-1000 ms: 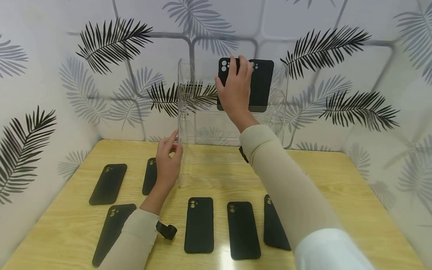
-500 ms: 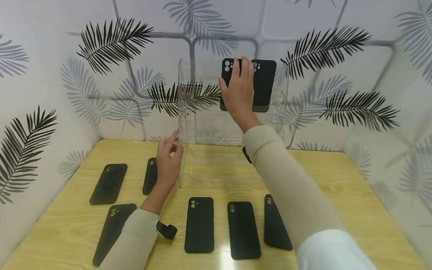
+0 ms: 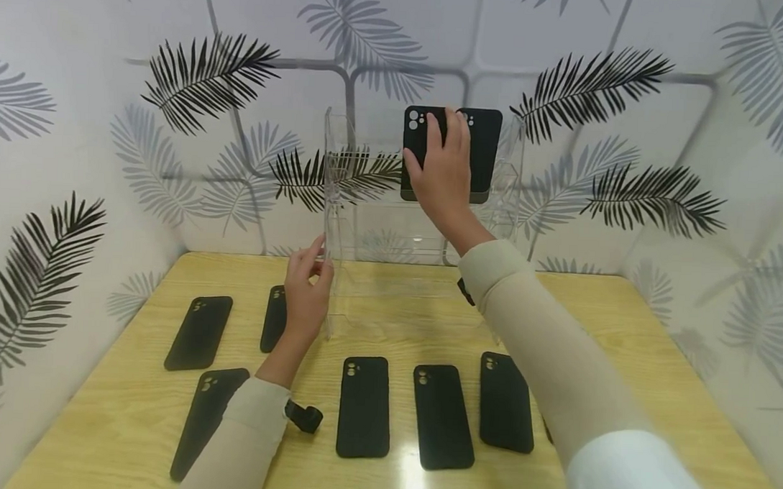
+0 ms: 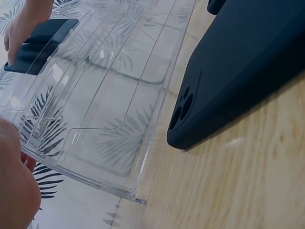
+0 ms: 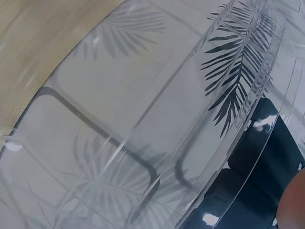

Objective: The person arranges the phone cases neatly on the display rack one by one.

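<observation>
A clear plastic tiered display rack [image 3: 331, 199] stands upright at the back of the table. My left hand [image 3: 308, 292] grips the rack's left side panel low down; in the left wrist view a fingertip [image 4: 29, 163] shows behind the panel's edge. Two black phone cases stand side by side on the top tier. My right hand [image 3: 444, 176] lies over the left phone case [image 3: 412, 159] with its fingers extended across the front, partly hiding where the cases meet. The right phone case [image 3: 487, 151] shows beyond the hand. In the right wrist view only a bit of the right hand [image 5: 293, 202] is visible.
Several black phone cases lie on the wooden table [image 3: 620, 367]: left ones [image 3: 198, 333], one by the left hand [image 3: 273, 319], and a front row [image 3: 364, 407]. One more peeks out beside the right sleeve [image 3: 550, 351]. A leaf-patterned wall rises behind the rack.
My right hand has moved to the right along the top tier. The left phone case there slid slightly right, then stopped. My left hand stays on the rack.
</observation>
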`<state>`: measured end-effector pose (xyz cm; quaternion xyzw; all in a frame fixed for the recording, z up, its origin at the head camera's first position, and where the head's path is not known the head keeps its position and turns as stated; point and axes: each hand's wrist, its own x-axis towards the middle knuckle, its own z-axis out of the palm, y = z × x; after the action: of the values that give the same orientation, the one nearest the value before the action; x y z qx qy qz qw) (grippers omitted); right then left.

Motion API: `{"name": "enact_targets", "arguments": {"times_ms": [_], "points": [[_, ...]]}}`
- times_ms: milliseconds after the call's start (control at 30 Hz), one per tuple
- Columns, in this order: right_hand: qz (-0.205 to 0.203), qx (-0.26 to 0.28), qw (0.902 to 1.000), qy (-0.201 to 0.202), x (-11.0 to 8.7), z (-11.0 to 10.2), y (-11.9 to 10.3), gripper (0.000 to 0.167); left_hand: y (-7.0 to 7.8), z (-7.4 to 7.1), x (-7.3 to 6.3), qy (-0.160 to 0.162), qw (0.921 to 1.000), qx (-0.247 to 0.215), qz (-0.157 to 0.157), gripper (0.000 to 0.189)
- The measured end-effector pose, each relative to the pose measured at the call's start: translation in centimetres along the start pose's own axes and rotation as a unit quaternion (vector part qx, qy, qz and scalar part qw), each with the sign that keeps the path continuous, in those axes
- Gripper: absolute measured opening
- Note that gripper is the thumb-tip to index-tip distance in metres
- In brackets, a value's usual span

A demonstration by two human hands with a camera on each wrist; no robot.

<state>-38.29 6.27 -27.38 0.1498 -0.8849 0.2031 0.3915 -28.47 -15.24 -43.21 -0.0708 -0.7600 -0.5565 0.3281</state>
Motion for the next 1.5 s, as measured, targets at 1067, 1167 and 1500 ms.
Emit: {"name": "enact_targets", "arguments": {"times_ms": [1067, 1167, 1500], "points": [[0.055, 0.024, 0.9862, -0.154, -20.2, -10.0, 12.1, 0.06, -0.1, -0.2, 0.1, -0.01, 0.9999, 0.001, -0.001, 0.045], [0.085, 0.049, 0.9738, -0.205, -22.3, -11.0, 13.2, 0.063, 0.0, -0.2, 0.1, -0.012, 0.9999, 0.002, 0.0, 0.044], [0.131, 0.049, 0.9343, -0.328, -27.3, -12.6, 15.4, 0.073, 0.0, -0.2, 0.0, -0.012, 0.9999, 0.001, 0.006, 0.043]]}}
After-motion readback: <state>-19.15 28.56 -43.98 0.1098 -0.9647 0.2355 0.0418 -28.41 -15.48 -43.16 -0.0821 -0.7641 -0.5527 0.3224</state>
